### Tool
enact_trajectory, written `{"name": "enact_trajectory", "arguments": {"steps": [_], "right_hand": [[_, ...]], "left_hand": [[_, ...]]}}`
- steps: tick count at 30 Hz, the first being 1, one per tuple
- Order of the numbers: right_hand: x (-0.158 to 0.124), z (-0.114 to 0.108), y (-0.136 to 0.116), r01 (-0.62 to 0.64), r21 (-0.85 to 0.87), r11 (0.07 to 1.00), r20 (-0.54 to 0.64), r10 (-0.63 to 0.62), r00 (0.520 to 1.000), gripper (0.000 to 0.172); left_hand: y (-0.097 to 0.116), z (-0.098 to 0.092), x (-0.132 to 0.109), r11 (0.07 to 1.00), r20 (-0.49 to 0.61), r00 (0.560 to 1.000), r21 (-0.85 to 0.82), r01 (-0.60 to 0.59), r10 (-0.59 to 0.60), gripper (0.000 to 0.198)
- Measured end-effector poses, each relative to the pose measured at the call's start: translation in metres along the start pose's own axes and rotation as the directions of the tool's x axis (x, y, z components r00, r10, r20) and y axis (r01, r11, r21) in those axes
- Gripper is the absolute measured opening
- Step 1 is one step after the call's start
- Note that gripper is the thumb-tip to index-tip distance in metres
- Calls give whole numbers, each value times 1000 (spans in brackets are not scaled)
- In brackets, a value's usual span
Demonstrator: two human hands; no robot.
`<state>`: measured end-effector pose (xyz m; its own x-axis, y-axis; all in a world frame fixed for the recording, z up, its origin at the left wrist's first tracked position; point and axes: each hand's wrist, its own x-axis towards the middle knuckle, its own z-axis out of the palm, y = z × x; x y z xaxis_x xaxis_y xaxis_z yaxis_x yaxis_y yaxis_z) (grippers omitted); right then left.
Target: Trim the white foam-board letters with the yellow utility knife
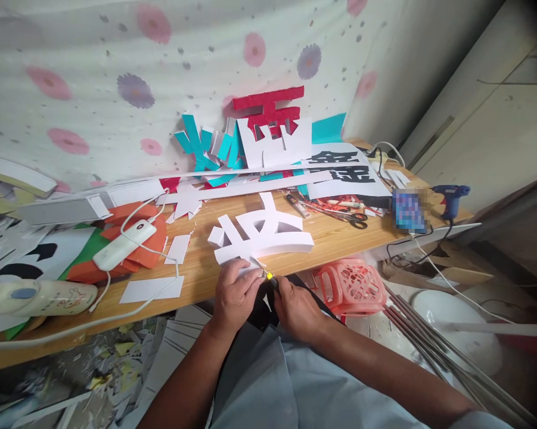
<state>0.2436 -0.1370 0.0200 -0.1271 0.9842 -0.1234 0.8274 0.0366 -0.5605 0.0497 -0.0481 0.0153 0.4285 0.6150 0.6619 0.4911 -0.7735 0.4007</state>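
My right hand point(297, 310) is closed round the dark handle of a craft knife point(270, 276). A yellow collar and a thin metal tip show on the knife, pointing towards my left fingers. My left hand point(238, 293) grips the near end of a thick white cut-out character point(263, 235), right at the table's front edge. The fingertips cover that end, so I cannot make out exactly where the tip meets it. Below the hands a small pointed white sliver point(267, 295) shows against the dark gap.
On the wooden table point(196, 223) lie scissors point(346, 216), a utility knife point(297, 205), white strips and a white power bank point(124, 244) with cables. Red and teal cut-out characters point(268, 110) lean at the back. A blue glue gun point(450, 199) stands right; a pink stool point(353, 286) is below.
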Motion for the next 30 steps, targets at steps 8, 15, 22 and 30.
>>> {"name": "enact_trajectory", "arguments": {"steps": [8,15,22,30], "right_hand": [[3,0,1,12,1,1000,-24,-12,1000,30],[3,2,3,28,-10,1000,-19,-28,999,33],[2,4,4,5,11,1000,-33,-5,999,32],[-7,-9,14,56,163,985,-115,-38,993,37]], "left_hand": [[-1,-2,2,1000,9,1000,18,-12,11,22],[0,-2,3,1000,5,1000,9,-11,11,20],[-1,-1,4,1000,-2,1000,6,-8,8,20],[-2,-2,4,1000,10,1000,4,-4,4,21]]}}
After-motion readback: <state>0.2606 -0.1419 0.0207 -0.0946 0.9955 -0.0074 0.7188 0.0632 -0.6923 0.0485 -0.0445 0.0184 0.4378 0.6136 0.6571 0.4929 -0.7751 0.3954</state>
